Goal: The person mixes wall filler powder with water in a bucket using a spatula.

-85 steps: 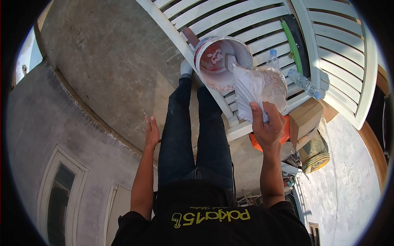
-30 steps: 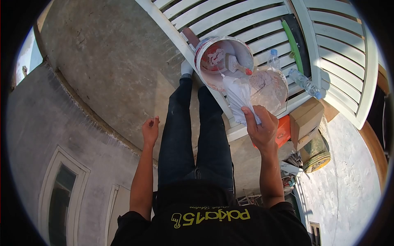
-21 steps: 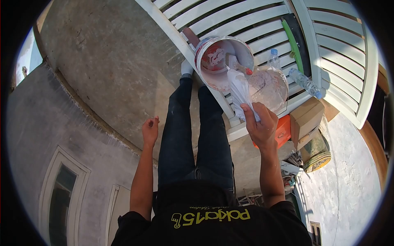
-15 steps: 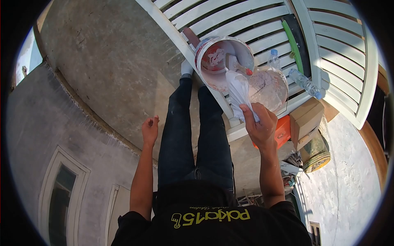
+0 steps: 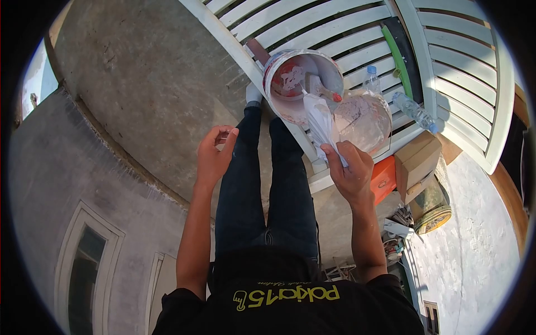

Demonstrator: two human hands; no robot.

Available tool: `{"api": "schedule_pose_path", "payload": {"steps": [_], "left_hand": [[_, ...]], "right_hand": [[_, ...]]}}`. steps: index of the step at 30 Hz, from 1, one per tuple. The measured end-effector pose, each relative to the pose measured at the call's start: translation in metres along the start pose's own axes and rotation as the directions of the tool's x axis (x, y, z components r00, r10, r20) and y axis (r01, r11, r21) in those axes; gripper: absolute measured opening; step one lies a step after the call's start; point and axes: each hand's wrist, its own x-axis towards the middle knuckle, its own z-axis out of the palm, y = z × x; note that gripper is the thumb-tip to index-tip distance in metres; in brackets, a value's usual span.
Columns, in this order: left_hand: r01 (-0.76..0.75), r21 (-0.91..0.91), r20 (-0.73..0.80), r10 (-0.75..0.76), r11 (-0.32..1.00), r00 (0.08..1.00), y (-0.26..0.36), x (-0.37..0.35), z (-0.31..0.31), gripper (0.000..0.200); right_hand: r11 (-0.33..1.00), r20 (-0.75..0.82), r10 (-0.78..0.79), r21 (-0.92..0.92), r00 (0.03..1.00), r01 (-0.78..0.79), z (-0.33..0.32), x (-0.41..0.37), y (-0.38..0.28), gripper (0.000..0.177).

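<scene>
My right hand (image 5: 352, 169) pinches the end of a crumpled white plastic bag (image 5: 320, 120), which stretches toward the rim of a paint-smeared bucket (image 5: 276, 100). Inside the bucket are reddish and whitish residue and a brush-like tool (image 5: 319, 88) with a red tip. Beside it, under the bag's right side, lies a round, whitish-stained lid or tray (image 5: 363, 120). My left hand (image 5: 216, 153) hangs over my left thigh, its fingers curled and thumb apart, with nothing visible in it.
The bucket stands on a white slatted bench (image 5: 312, 39). Two clear plastic bottles (image 5: 413, 111), a green strip (image 5: 399, 61) and a dark piece lie on it. Near its right end are a cardboard box (image 5: 416, 162), an orange object (image 5: 383, 180) and a yellowish bucket (image 5: 431, 212).
My left hand has risen and moved right, and its fingers have spread somewhat. My right hand has shifted slightly with the bag, which now looks narrower.
</scene>
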Motion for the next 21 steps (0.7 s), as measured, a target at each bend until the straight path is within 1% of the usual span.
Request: {"api": "schedule_pose_path", "payload": {"steps": [2, 5, 8, 9, 12, 15, 18, 21], "left_hand": [[-0.044, 0.046, 0.061, 0.042, 0.998, 0.997, 0.02, 0.0, 0.006, 0.016], [0.006, 0.039, 0.154, -0.012, 0.999, 0.988, 0.058, -0.002, 0.016, 0.02], [-0.127, 0.135, 0.197, 0.1, 0.983, 0.975, 0.077, 0.001, 0.03, 0.027], [-0.135, 0.131, 0.223, 0.104, 0.982, 0.969, 0.084, 0.002, 0.035, 0.035], [-0.244, 0.186, 0.273, 0.189, 0.952, 0.943, 0.101, 0.005, 0.051, 0.045], [-0.316, 0.217, 0.331, 0.235, 0.924, 0.914, 0.103, 0.008, 0.065, 0.051], [-0.29, 0.227, 0.349, 0.2, 0.93, 0.915, 0.11, 0.011, 0.072, 0.045], [-0.401, 0.146, 0.332, 0.337, 0.904, 0.881, 0.101, 0.015, 0.078, 0.038]], "right_hand": [[1.0, -0.006, -0.019, -0.008, 1.0, 0.019, -0.001, 0.001, 0.0, 0.024], [1.0, -0.021, -0.029, -0.005, 0.999, 0.029, -0.001, 0.001, 0.002, 0.024], [1.0, -0.016, -0.03, -0.007, 0.999, 0.03, 0.0, -0.001, 0.004, 0.025], [0.999, -0.011, -0.03, -0.011, 0.999, 0.03, 0.001, -0.002, 0.004, 0.026], [0.999, 0.012, -0.038, 0.0, 0.999, 0.038, 0.002, -0.008, 0.008, 0.026], [0.998, 0.03, -0.054, 0.024, 0.998, 0.053, 0.0, -0.009, 0.008, 0.024], [0.997, 0.041, -0.08, 0.005, 0.996, 0.079, -0.001, -0.01, 0.009, 0.026], [0.996, 0.076, -0.084, -0.03, 0.994, 0.086, -0.002, -0.014, 0.013, 0.03]]}}
